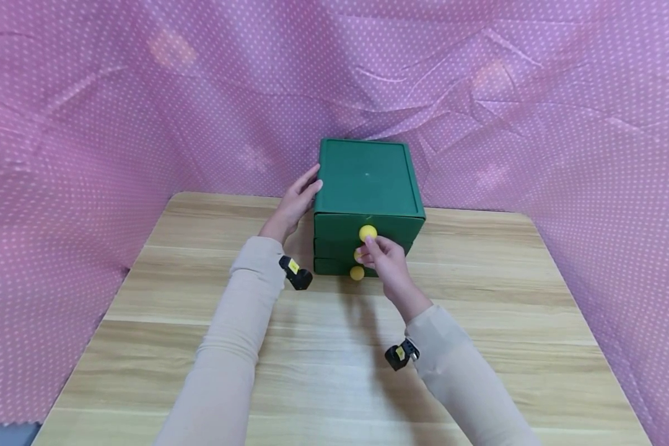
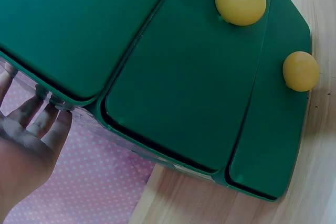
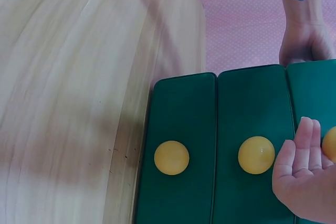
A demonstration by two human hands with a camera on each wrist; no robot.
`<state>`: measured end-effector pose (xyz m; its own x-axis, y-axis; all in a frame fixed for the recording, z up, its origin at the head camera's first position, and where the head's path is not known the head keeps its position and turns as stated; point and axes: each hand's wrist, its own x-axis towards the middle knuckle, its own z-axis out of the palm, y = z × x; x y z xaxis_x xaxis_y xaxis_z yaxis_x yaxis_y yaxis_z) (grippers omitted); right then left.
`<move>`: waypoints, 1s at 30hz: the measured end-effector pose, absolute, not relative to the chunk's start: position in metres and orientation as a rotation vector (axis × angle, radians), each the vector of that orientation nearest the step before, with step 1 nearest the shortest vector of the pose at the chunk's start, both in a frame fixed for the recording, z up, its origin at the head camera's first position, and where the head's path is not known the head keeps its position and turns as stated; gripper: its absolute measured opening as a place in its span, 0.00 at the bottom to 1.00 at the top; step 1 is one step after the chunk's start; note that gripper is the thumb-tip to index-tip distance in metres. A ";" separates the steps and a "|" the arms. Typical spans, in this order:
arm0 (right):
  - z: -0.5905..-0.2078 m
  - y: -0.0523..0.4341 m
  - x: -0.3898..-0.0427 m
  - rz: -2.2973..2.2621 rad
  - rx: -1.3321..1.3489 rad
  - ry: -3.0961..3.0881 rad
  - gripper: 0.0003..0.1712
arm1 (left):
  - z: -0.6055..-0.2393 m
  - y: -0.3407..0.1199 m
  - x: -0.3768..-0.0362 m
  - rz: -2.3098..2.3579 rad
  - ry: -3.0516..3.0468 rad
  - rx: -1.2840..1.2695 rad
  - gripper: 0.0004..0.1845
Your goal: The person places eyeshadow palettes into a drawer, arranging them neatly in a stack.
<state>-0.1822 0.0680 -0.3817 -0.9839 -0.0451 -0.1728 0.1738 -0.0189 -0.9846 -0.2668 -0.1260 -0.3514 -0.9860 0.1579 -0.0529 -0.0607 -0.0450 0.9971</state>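
A green three-drawer box (image 1: pixel 368 176) stands on the table, each drawer front carrying a round yellow knob. In the head view my right hand (image 1: pixel 393 263) pinches the top knob (image 1: pixel 368 233) near its lower edge. Its other fingers stretch past the middle knob (image 3: pixel 256 155), which they partly cover in the head view. Below sits the bottom knob (image 3: pixel 171 158), untouched. My left hand (image 1: pixel 297 201) rests on the box's left side with fairly straight fingers (image 2: pixel 56 129), seen against the side wall in the left wrist view. All drawer fronts look pushed in.
The light wood table (image 1: pixel 312 359) spreads around the box. Pink dotted cloth (image 1: pixel 245 93) hangs behind and along both sides, close to the box's back. A black wrist camera (image 1: pixel 296 272) is on the left sleeve, another wrist camera (image 1: pixel 402 354) on the right.
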 end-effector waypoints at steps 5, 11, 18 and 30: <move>-0.382 0.068 -0.186 -2.101 0.144 2.109 0.20 | -0.362 -0.127 -0.275 2.170 2.074 0.096 0.25; -0.380 0.068 -0.187 -2.076 0.146 2.117 0.20 | -0.364 -0.127 -0.278 2.168 2.092 0.095 0.25; -0.380 0.071 -0.188 -2.045 0.108 2.089 0.21 | -0.353 -0.127 -0.271 2.157 2.064 0.087 0.25; -0.370 0.071 -0.170 -1.637 -0.175 2.159 0.24 | -0.358 -0.127 -0.275 2.144 2.088 0.062 0.25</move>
